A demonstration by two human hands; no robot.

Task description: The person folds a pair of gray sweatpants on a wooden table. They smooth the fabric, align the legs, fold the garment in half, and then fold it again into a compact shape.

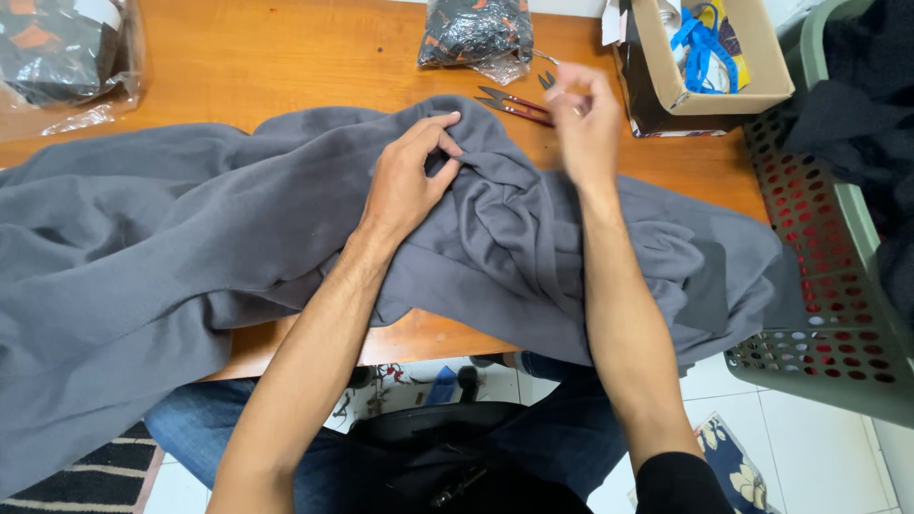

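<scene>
Orange-brown wooden table (286,57) fills my view, with a grey garment (171,247) spread across it and drooping over the near edge. My left hand (405,181) pinches a fold of the fabric near its top edge, fingers curled shut on the cloth. My right hand (583,119) hovers raised just above the garment, fingertips pinched together; whether they grip anything I cannot tell. Thread snips (514,103) lie beside it, near a cardboard box (666,57). A perforated grey basket (838,286) sits at right.

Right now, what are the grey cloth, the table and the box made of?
The grey cloth looks like soft, matte fleece or knit; it folds thickly under the left hand. The table looks like glossy orange-brown wood or veneer, with a faint grain. The box looks like plain brown cardboard.
</scene>
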